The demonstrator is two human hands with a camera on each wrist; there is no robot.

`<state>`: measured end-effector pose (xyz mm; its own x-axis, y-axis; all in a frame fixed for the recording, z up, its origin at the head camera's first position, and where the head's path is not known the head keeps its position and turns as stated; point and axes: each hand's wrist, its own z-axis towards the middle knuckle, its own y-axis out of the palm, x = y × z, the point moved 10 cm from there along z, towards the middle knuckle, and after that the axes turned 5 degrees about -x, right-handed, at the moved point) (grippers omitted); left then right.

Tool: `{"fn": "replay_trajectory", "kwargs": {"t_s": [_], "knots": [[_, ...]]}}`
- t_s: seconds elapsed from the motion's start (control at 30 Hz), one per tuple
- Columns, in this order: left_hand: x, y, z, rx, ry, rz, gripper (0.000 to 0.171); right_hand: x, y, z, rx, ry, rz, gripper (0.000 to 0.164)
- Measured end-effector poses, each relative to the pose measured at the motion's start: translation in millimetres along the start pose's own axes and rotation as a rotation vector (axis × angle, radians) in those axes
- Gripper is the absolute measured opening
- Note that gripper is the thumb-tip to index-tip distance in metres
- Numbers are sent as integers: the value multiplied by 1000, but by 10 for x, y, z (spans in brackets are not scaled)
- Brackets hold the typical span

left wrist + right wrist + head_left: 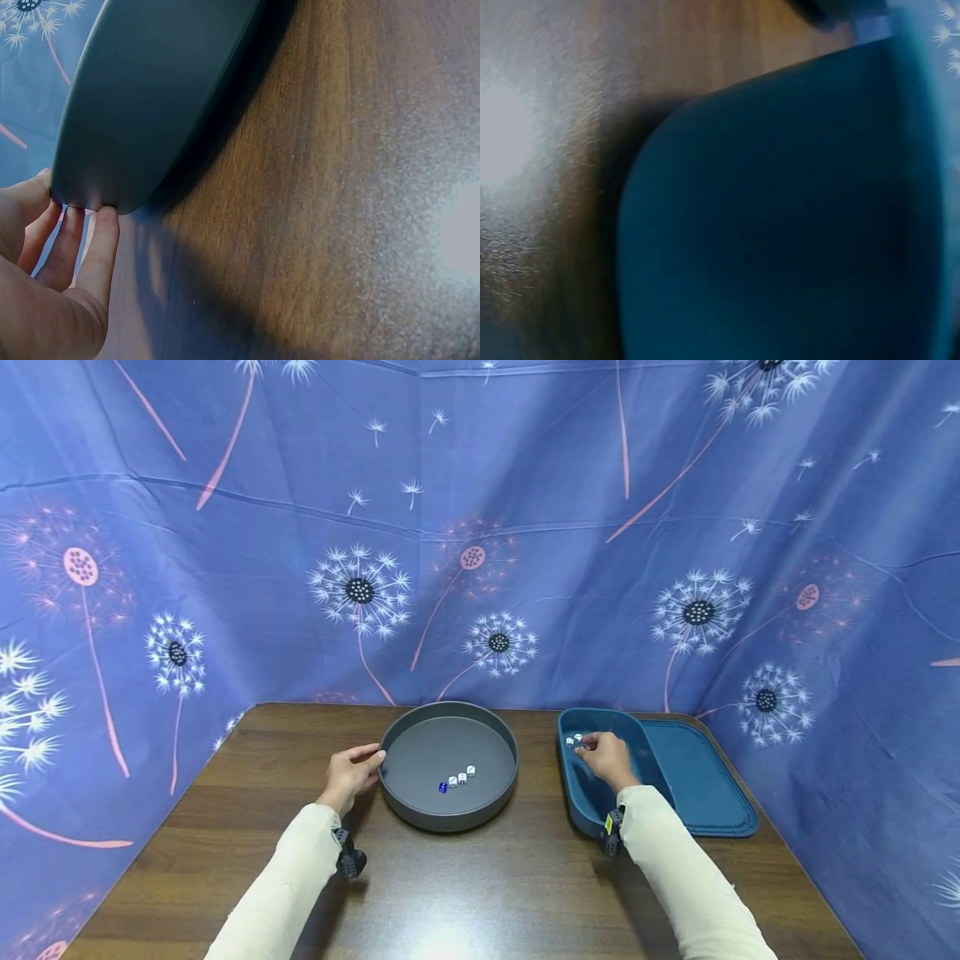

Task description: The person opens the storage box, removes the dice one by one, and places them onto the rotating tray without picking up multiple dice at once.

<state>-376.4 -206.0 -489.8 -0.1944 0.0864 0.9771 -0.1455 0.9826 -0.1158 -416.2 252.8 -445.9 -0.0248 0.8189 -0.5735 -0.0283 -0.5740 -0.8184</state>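
Note:
A round dark grey tray stands on the table. My left hand pinches its left side, thumb at the rim and fingertips against the outer wall. Inside it lie a blue die and a short row of white dice. To the right, my right hand reaches into a deep blue bin. Its thumb and forefinger pinch a white die, beside another white die. The right wrist view shows only the bin's outer wall; the right fingers are hidden there.
A flat blue lid lies against the bin's right side. Brown wooden table separates the tray from the bin. A blue dandelion-print cloth hangs behind the table and along its sides.

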Motion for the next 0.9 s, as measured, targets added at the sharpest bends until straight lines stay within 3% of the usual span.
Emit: {"fn": "replay_trajectory", "kwargs": {"t_s": [0.43,0.9], "knots": [[14,12,-1,-4,-2,13,38,202,96,-4,-21,53,-26,29],[-15,-13,21,18,-6,3,36,156,145,6,-56,16,-78,37]]}}
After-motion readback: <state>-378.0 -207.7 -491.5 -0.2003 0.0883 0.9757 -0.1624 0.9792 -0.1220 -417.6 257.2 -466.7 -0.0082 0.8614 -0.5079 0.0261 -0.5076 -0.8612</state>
